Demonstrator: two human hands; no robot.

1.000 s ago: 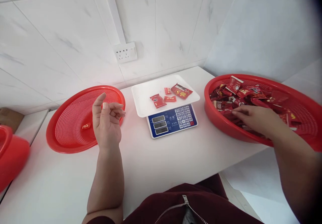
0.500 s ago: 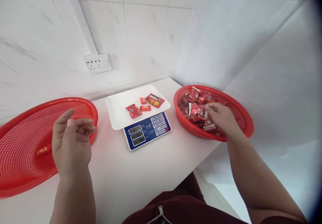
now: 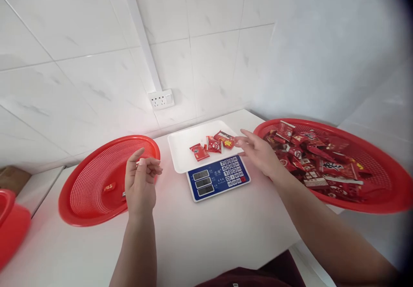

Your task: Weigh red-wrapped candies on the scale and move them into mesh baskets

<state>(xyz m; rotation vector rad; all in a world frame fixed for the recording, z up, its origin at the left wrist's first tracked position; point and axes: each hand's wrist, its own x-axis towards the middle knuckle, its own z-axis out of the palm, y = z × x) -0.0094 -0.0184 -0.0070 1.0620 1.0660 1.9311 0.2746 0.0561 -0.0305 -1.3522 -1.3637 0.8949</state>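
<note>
Several red snack packets lie on the white tray (image 3: 181,151) of a digital scale (image 3: 222,181). Among them are a flat packet (image 3: 199,152) on the left, a puffed packet (image 3: 214,144) with white ends in the middle and a larger packet (image 3: 225,140) with yellow print. At the tray's right edge is my right hand (image 3: 260,153), fingers apart and holding nothing. My left hand (image 3: 141,183) hovers by the right rim of the left red basket (image 3: 80,179), fingers loosely bent and empty. A small red packet (image 3: 110,186) lies in that basket.
A right-hand red basket (image 3: 383,188) holds a heap of red packets (image 3: 309,158). Another red container (image 3: 13,226) and a brown box (image 3: 13,178) are at the far left. A wall socket (image 3: 161,100) sits behind the scale on the tiled wall.
My right hand has moved left from the right basket to the tray and let go of the puffed packet, which now lies there. The view has shifted, bringing the far-left container into sight.
</note>
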